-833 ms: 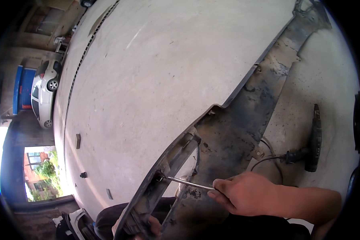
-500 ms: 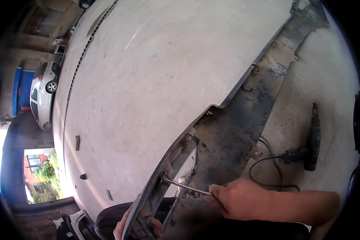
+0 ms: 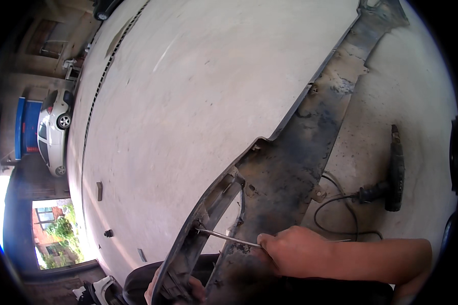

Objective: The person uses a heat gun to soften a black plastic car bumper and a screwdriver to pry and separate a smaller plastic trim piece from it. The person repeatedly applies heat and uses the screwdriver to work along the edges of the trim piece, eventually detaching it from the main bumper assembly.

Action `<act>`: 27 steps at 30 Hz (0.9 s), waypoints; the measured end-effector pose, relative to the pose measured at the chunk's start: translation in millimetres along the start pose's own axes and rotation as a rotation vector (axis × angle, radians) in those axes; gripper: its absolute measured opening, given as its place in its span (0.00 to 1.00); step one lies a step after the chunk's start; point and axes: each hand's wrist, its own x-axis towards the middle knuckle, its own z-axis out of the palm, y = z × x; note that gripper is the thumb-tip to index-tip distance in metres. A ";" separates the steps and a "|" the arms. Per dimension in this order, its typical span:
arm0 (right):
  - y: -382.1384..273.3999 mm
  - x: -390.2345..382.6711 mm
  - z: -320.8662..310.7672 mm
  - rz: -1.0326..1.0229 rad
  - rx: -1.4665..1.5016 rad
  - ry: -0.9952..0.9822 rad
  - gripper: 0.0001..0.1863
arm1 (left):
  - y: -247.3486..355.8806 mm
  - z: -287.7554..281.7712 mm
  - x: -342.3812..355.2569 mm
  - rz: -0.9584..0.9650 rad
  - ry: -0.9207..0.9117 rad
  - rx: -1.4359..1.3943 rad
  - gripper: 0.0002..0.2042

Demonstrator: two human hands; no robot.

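One thin metal rod (image 3: 228,237) pokes into a grimy grey bumper (image 3: 290,168).

A broad pale concrete floor (image 3: 198,101) filled most of the view, scuffed and marked with faint scratches and small dark spots. A long grated drain channel (image 3: 94,101) ran along its left side. Beyond it a white car (image 3: 53,129) stood parked beside a blue door (image 3: 21,127) in a tan wall (image 3: 33,76). At lower left an open doorway (image 3: 56,234) let in bright daylight, with green bushes and a red-brick building outside. On the right, a dark power tool (image 3: 392,173) lay on the floor, its black cable (image 3: 336,208) looping nearby.
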 end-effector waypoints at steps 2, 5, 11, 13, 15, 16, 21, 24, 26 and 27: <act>1.3 -0.5 -17.0 -0.006 -0.074 0.011 0.17 | -9.4 -7.5 -1.5 -0.031 0.002 -0.028 0.33; 4.2 -4.1 -34.1 0.025 -0.058 0.017 0.19 | -13.6 -10.5 -0.5 -0.023 -0.023 -0.049 0.33; 28.0 -7.4 -28.9 -0.044 0.144 0.126 0.19 | -10.2 -9.7 -0.2 -0.076 0.019 -0.039 0.35; 24.8 -2.7 -34.7 -0.010 0.172 0.038 0.19 | -10.7 -8.7 0.2 -0.076 0.039 -0.016 0.36; 14.0 3.8 -43.7 0.033 0.154 -0.076 0.20 | -9.4 -8.6 -0.5 -0.083 0.043 -0.008 0.36; 10.7 6.1 -44.3 0.028 0.163 -0.089 0.21 | -8.5 -8.7 -1.2 -0.086 0.048 -0.004 0.37; 4.8 12.2 -41.9 -0.025 0.213 -0.097 0.24 | -17.6 -13.2 -2.1 -0.052 0.038 -0.027 0.36; 2.2 16.7 -45.6 0.000 0.217 -0.135 0.25 | -17.6 -10.7 -1.0 -0.038 0.036 -0.027 0.35; 1.3 19.5 -48.7 0.015 0.236 -0.167 0.27 | -16.6 -10.5 2.6 -0.034 0.025 -0.025 0.35; 0.4 20.6 -49.6 0.015 0.244 -0.183 0.28 | -15.4 -9.8 1.6 -0.030 0.029 -0.019 0.35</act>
